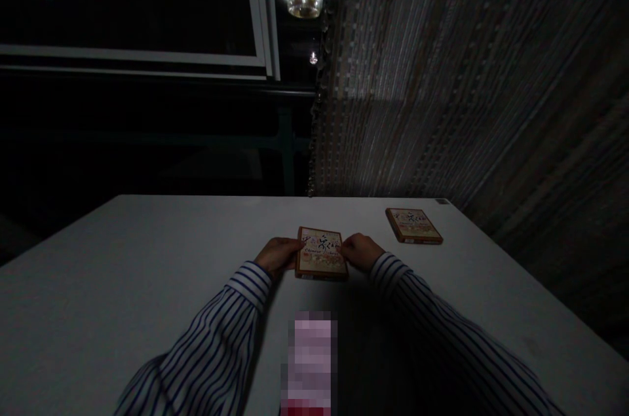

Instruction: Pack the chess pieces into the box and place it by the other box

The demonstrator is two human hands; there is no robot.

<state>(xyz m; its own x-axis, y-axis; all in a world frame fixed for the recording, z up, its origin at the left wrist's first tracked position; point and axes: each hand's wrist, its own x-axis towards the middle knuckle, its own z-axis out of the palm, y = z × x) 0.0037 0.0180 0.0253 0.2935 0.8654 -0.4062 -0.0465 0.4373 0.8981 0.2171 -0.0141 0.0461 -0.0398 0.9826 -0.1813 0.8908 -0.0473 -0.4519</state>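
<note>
A flat Chinese chess box (321, 260), tan with brown edges and dark lettering on its top, is between my hands above the middle of the white table. My left hand (278, 253) is closed on its left edge, the thumb on the top face. On the opposite edge my right hand (362, 251) pinches the box, its fingers curled. Whether the box rests on the table or is slightly raised, I cannot tell. Another box of the same look (415, 226) lies flat at the table's far right, apart from both hands.
The white table (147, 291) reaches back to a straight far edge. A small dark label (441, 202) is at its far right corner. Beyond the right side hangs a string curtain (403, 75). A white window frame (260, 10) stands at the back left. The room is dim.
</note>
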